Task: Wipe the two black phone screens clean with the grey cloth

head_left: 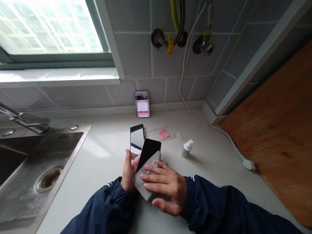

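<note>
My left hand (129, 170) holds a black phone (147, 153) tilted up above the white counter (108, 158), gripping its lower edge. My right hand (165, 186) presses a grey cloth (145, 182) against the lower part of that phone, and the cloth hides that part. Just behind them, a second phone (136, 139) with a glossy, reflective screen lies on the counter, touching or nearly touching my left hand. A small white-capped bottle (187, 148) lies to the right, and a clear plastic packet (159, 132) with a pink label sits beyond.
A steel sink (25, 179) with a drain (48, 179) and faucet (27, 118) lies to the left. A printed box (142, 104) stands against the tiled wall. A white cable (211, 124) runs across the counter's right side toward a wooden surface (282, 131).
</note>
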Demonstrator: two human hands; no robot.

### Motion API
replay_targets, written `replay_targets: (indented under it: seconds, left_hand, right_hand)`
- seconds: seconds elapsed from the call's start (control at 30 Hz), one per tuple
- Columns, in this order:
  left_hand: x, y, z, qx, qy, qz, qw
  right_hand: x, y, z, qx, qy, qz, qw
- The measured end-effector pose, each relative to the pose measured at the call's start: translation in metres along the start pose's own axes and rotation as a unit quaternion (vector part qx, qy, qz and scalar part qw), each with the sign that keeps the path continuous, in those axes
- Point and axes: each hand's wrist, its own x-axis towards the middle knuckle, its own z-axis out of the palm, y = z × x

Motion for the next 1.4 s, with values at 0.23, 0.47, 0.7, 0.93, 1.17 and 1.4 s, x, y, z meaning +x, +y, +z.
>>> replay_targets:
  seconds: [0.23,0.47,0.7,0.93,1.17,1.4]
  left_hand:
    - [0.002,0.002,0.000,-0.027,0.038,0.001,0.999]
    - [-0.001,0.003,0.010,-0.054,0.068,0.010,0.996]
    - [0.000,0.001,0.002,-0.052,0.022,0.026,0.998]
    - [0.000,0.001,0.004,-0.058,0.035,0.013,0.998]
    - [-0.001,0.001,0.005,-0.051,0.053,0.008,0.997]
    - [-0.001,0.003,0.006,-0.047,0.031,0.002,0.998]
  right_hand:
    - [0.002,-0.005,-0.004,0.025,0.078,0.004,0.997]
    - [0.004,-0.009,-0.010,0.004,0.159,0.048,0.986]
    - [0.002,-0.004,-0.001,-0.008,0.147,0.061,0.987]
    - [-0.001,-0.001,0.003,-0.055,0.058,0.102,0.992]
    - [-0.002,-0.001,0.004,-0.051,0.066,0.103,0.991]
    - [-0.002,0.001,0.001,-0.084,-0.004,0.096,0.992]
